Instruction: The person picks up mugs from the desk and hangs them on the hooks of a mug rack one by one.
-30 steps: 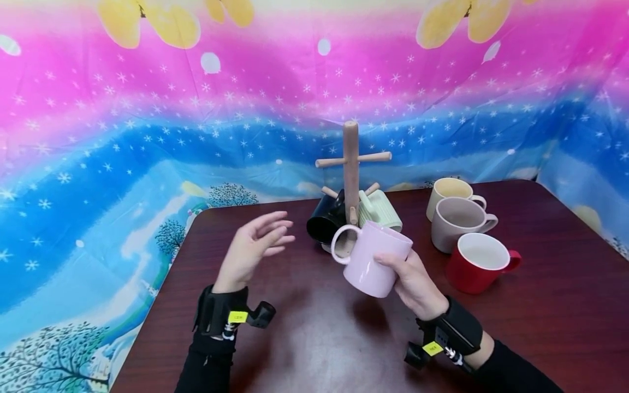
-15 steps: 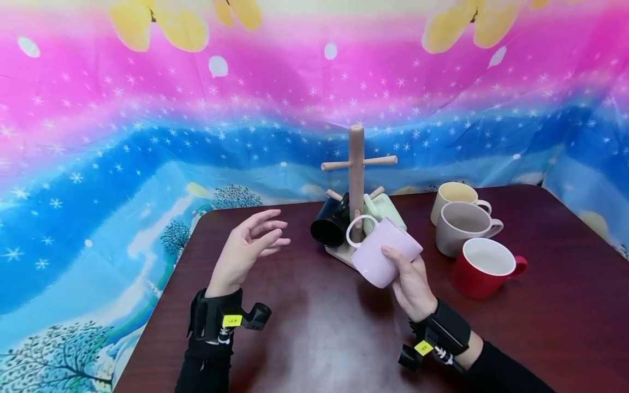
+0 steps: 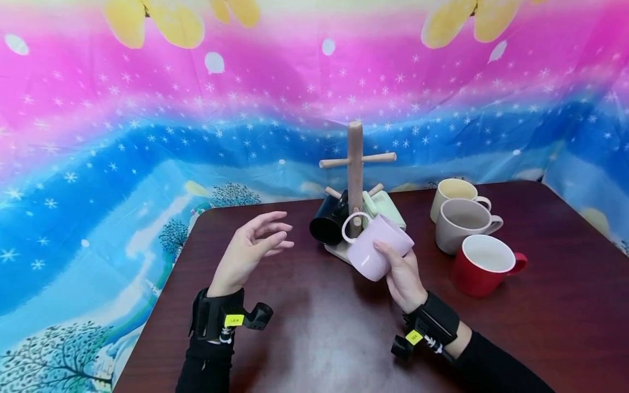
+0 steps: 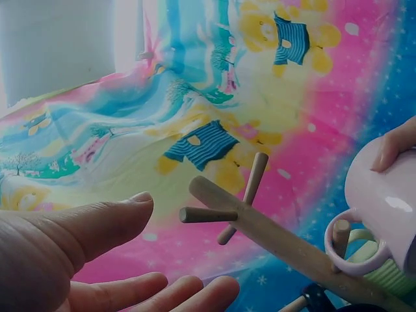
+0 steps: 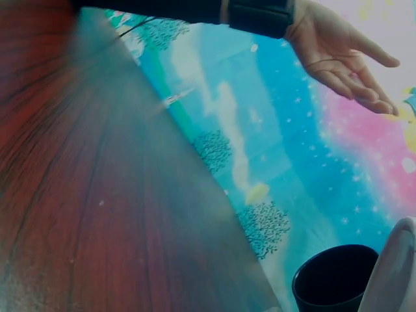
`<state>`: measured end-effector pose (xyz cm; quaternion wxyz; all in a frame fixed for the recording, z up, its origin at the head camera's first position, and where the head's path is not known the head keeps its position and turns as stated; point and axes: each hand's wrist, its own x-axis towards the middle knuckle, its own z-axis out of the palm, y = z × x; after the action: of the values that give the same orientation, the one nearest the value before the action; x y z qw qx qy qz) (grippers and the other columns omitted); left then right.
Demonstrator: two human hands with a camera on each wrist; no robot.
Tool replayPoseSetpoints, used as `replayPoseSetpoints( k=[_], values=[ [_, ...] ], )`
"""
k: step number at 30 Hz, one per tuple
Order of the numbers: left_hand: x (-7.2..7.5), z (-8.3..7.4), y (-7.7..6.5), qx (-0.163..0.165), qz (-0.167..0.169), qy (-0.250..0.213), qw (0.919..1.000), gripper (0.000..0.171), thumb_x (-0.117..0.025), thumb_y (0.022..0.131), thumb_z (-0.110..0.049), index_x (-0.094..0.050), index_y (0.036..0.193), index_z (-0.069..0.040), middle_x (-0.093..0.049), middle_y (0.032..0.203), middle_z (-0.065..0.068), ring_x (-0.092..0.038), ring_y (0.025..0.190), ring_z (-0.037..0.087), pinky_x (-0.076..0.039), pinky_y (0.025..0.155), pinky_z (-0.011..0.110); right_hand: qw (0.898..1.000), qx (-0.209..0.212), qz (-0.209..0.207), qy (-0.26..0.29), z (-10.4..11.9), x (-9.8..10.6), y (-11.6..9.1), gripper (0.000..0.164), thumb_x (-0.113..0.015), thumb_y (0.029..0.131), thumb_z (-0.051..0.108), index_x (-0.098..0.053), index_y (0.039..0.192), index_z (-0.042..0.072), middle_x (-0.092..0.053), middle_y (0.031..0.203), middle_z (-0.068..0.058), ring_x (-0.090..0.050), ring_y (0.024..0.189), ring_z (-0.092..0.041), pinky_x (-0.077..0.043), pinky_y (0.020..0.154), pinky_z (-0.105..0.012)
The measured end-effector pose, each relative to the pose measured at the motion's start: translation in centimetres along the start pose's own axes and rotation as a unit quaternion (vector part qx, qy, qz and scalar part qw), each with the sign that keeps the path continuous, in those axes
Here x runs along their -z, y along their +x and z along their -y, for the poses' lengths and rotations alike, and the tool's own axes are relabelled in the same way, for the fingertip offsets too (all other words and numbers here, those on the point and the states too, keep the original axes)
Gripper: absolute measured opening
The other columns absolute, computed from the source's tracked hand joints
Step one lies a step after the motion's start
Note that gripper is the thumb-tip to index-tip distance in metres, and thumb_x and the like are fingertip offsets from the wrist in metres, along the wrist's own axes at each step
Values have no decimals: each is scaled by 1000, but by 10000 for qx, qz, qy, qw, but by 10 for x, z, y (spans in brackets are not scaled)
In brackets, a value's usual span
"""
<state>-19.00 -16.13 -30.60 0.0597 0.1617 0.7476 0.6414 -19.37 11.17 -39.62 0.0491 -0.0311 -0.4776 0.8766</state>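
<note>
Pink mug (image 3: 371, 254), head view: up it comes against a second ago, then a touch leftward in the last half second, its handle loop (image 3: 344, 230) shifting from below the front peg (image 3: 357, 221) of the wooden rack (image 3: 355, 147) until the peg's end shows within it.
Right hand (image 3: 407, 278), head view: pinching the pink mug, thumb over its wall, holding it tilted in the air just before the rack.
Left hand (image 3: 245, 252), head view: fingers extended, thumb apart, nothing in them, poised above the counter (image 3: 312, 333) to the rack's left and much as it was.
Hung pair, head view: black mug (image 3: 325, 221) and green mug (image 3: 391, 210) lean either side of the post, low on the rack.
Waiting trio, head view: cream mug (image 3: 442, 204), grey mug (image 3: 452, 232) and red mug (image 3: 469, 275) stand upright in a close row on the right, unmoved.
Loop and peg, left wrist view: here's the close look, with the peg's end against the loop's upper edge; how far it passes through, I can't tell.
Mug rim, right wrist view: a pale edge, apparently the pink mug's, cuts in at the lower right beside the black mug; the right hand's fingers are out of sight here.
What it means: loop and peg look nearly matched, I'd judge, with the mug's weight seemingly carried by the right hand.
</note>
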Motion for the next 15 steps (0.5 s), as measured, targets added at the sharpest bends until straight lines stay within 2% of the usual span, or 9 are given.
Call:
replayPoseSetpoints(
  k=[5, 11, 15],
  values=[
    [-1, -1, 1, 20, 16, 103, 9999, 48, -58, 91, -20, -43, 135, -10, -57, 121, 13, -67, 92, 12, -51, 87, 35, 9993, -309, 89, -190, -2, 0, -1, 45, -56, 86, 1, -40, 124, 21, -46, 120, 2, -47, 109, -11, -42, 92, -23],
    [-3, 0, 2, 32, 50, 189, 9998, 44, -58, 91, -21, -46, 133, -13, -56, 122, 15, -67, 92, 12, -50, 88, 40, 9973, -600, -75, -408, -3, -1, -3, 58, -59, 85, 3, -33, 135, 18, -43, 123, 2, -45, 110, -12, -44, 88, -21],
    [-4, 2, 2, 24, 149, 270, 9995, 44, -58, 91, -21, -46, 132, -13, -56, 123, 15, -67, 93, 14, -49, 89, 43, 9965, -614, -9, -559, -7, 0, -5, 65, -65, 81, 9, -31, 136, 16, -43, 123, 2, -45, 110, -12, -44, 87, -21]
  ],
)
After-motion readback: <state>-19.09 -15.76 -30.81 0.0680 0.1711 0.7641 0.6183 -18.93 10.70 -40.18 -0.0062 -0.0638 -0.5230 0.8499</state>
